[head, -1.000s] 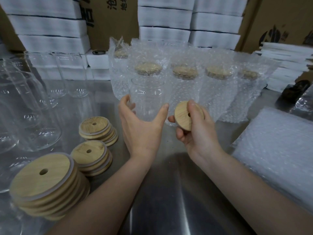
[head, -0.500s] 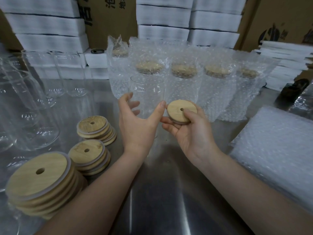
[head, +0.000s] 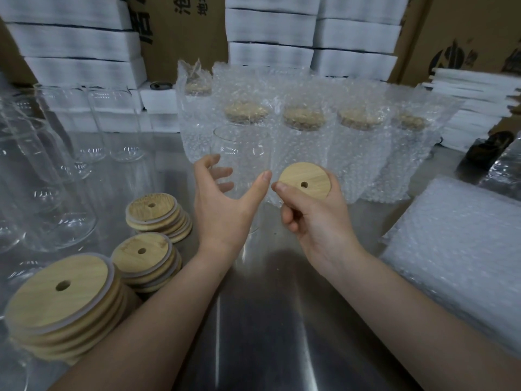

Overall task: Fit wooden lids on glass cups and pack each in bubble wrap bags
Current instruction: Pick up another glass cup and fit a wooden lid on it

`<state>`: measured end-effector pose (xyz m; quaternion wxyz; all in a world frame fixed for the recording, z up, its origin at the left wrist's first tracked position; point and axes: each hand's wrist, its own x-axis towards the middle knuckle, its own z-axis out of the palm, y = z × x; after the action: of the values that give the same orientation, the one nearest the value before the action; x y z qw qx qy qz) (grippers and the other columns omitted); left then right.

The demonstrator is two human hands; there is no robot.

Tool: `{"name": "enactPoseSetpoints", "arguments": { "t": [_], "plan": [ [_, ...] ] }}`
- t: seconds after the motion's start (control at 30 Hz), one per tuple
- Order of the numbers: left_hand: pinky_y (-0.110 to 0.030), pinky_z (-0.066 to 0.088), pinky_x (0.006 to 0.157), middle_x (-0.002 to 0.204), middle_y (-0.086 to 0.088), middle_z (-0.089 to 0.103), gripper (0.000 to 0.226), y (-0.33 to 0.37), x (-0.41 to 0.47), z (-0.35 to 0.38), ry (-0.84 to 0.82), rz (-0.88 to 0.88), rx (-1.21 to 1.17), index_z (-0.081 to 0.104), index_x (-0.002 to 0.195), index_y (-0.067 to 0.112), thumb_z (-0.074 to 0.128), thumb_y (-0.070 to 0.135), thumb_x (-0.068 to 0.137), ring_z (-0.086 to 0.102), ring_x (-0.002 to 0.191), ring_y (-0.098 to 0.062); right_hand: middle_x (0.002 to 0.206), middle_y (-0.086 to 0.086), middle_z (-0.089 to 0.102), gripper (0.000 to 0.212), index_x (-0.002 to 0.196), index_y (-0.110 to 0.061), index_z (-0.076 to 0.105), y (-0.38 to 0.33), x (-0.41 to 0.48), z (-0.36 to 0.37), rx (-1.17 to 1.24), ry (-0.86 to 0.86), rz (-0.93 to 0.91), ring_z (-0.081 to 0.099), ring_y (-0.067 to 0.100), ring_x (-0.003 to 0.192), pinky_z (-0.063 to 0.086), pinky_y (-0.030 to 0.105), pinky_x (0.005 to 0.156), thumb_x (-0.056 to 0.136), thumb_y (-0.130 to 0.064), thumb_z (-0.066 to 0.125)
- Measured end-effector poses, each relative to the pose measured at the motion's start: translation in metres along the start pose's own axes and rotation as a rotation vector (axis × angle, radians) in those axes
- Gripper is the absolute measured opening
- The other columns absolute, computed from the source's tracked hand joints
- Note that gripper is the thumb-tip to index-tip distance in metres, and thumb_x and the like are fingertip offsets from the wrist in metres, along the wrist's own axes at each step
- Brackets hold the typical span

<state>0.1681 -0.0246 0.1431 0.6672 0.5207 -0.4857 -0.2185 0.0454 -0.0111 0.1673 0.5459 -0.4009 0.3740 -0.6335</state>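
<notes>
Lid-fitting step. Left hand (head: 222, 210), fingers spread, cups upright glass cup (head: 239, 153) at counter (head: 282, 320) centre. Right hand (head: 315, 221) fingers pinch wooden lid (head: 306, 180) just beside cup. Next, likely: lift lid over rim, press flat.

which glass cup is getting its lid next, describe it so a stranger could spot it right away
Start at the row of bubble-wrapped cups standing across the back of the steel table. Just in front of that row's left end stands one bare glass cup, with the left hand curled around it. Unlike the wrapped ones it has no lid, and the right hand holds a wooden lid beside it.
</notes>
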Motion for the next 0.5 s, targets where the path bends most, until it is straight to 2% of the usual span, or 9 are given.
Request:
{"name": "enactPoseSetpoints", "arguments": {
  "t": [0.1, 0.27, 0.5],
  "plan": [
    [-0.037, 0.053, 0.09, 0.113, 0.014, 0.055, 0.08, -0.0004, -0.0004, 0.0007, -0.002, 0.006, -0.005, 0.039, 0.122, 0.036, 0.07, 0.071, 0.057, 0.06, 0.101, -0.004, 0.079, 0.01, 0.071, 0.046, 0.118, -0.017, 0.051, -0.0003, -0.0007, -0.0002, -0.066, 0.026, -0.002, 0.041, 0.011, 0.036, 0.029, 0.018, 0.036, 0.081, -0.01, 0.077],
    [-0.04, 0.053, 0.091, 0.113, 0.014, 0.055, 0.081, 0.0001, -0.0007, 0.0006, -0.005, 0.009, -0.011, 0.039, 0.123, 0.036, 0.07, 0.071, 0.057, 0.06, 0.101, -0.005, 0.075, 0.008, 0.075, 0.034, 0.11, -0.019, 0.056, -0.002, -0.0008, 0.0002, -0.084, 0.053, 0.014, 0.038, 0.01, 0.033, 0.028, 0.017, 0.035, 0.083, -0.024, 0.076],
    [-0.041, 0.053, 0.092, 0.114, 0.014, 0.054, 0.08, 0.0014, -0.001, 0.0001, -0.027, 0.009, -0.003, 0.037, 0.123, 0.037, 0.069, 0.071, 0.058, 0.059, 0.103, -0.006, 0.078, 0.011, 0.075, 0.022, 0.103, -0.022, 0.06, -0.0022, -0.0017, -0.0011, -0.123, 0.035, 0.062, 0.041, 0.013, 0.032, 0.03, 0.016, 0.034, 0.098, -0.042, 0.054]
  ]
}}
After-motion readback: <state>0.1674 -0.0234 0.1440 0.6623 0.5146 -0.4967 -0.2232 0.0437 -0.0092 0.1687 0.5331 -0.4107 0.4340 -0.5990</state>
